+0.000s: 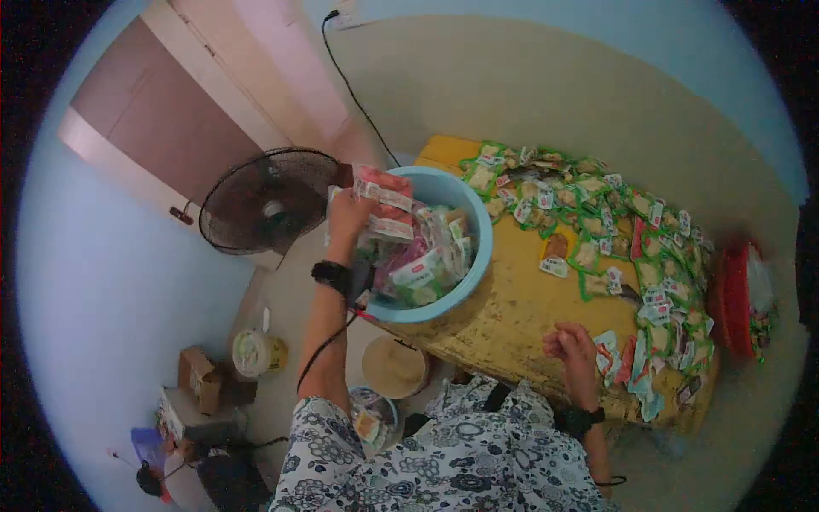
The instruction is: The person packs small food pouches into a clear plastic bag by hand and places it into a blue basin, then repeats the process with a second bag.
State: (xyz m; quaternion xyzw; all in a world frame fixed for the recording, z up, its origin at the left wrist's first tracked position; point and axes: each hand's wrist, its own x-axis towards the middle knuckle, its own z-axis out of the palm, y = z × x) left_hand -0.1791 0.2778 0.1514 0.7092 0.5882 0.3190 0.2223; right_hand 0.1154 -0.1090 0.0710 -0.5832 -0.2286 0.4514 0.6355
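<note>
My left hand (pixel 348 215) is closed on red and clear plastic packets (pixel 386 189), over the left part of a light blue tub (pixel 484 243). Inside the tub lie more packets (pixel 420 271), some green and white, some purple. My right hand (pixel 570 346) hovers above the front of the yellow table (pixel 512 294), fingers curled, with nothing visible in them. Close to its right are white, red and pale blue packets (pixel 627 358). Many green-edged packets (pixel 597 200) with white labels spread in overlapping rows along the table's back and right side.
A black floor fan (pixel 273 205) stands left of the tub. A red basket (pixel 740 299) is beyond the table's right end. Below the table's front are a round stool (pixel 395 367) and a container of packets (pixel 371 418). A lidded bucket (pixel 253 353) and cardboard box (pixel 199 380) sit at left.
</note>
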